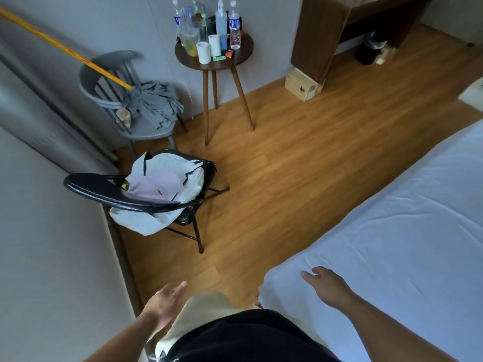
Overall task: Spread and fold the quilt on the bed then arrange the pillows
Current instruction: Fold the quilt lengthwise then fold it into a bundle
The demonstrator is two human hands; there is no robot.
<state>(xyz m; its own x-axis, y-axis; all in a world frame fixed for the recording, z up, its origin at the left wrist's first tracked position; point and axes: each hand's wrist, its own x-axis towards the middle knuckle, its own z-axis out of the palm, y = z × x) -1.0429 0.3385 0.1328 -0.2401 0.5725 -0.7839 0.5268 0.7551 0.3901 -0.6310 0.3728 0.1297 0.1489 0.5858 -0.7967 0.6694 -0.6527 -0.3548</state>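
Note:
The bed (407, 218) fills the right side, covered by a smooth white sheet with a few creases. No quilt and no pillow shows in this view. My right hand (326, 284) hovers over the bed's near corner, fingers relaxed and pointing left, holding nothing. My left hand (164, 301) hangs over the wooden floor beside my leg, palm open and empty.
A black folding chair (125, 195) with pale clothes stands at the left wall. Behind it is a grey chair (146, 126) bearing a mop. A round side table (235, 60) holds several bottles. A cardboard box (300, 84) and a dark wooden desk (321, 35) stand at the back.

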